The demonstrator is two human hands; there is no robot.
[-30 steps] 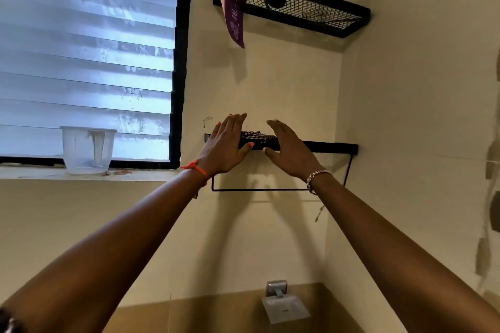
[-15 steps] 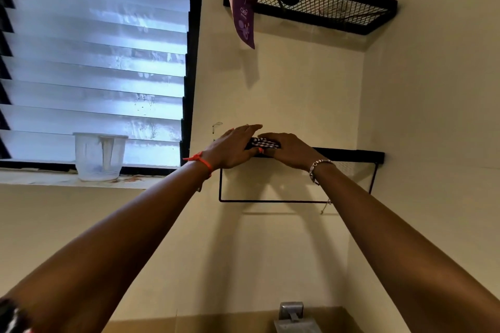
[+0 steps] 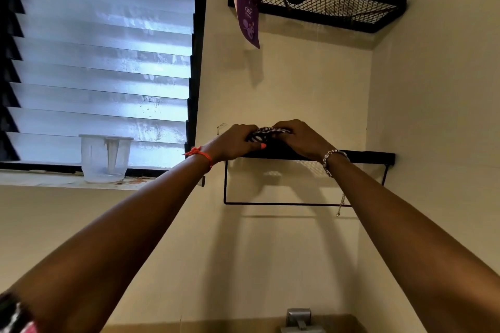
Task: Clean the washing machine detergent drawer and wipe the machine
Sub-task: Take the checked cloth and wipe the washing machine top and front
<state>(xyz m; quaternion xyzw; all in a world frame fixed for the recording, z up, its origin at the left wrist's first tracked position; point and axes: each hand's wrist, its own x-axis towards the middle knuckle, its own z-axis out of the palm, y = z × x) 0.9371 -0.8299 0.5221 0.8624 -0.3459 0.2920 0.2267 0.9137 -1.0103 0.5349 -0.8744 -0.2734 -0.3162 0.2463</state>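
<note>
Two hands, the left hand (image 3: 234,142) and the right hand (image 3: 299,139), meet on a black-and-white patterned cloth (image 3: 260,136), fingers curled round it, at the left end of the lower wall shelf (image 3: 365,155). A plastic jug (image 3: 104,158) stands on the window sill (image 3: 40,178).

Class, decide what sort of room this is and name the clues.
Probably a bathroom or laundry corner: frosted louvre window, black mesh wall shelf with a purple sachet hanging from it, thin rail lower down.

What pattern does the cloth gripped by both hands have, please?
The cloth shows black-and-white stripes, clearest in the head view.
</note>
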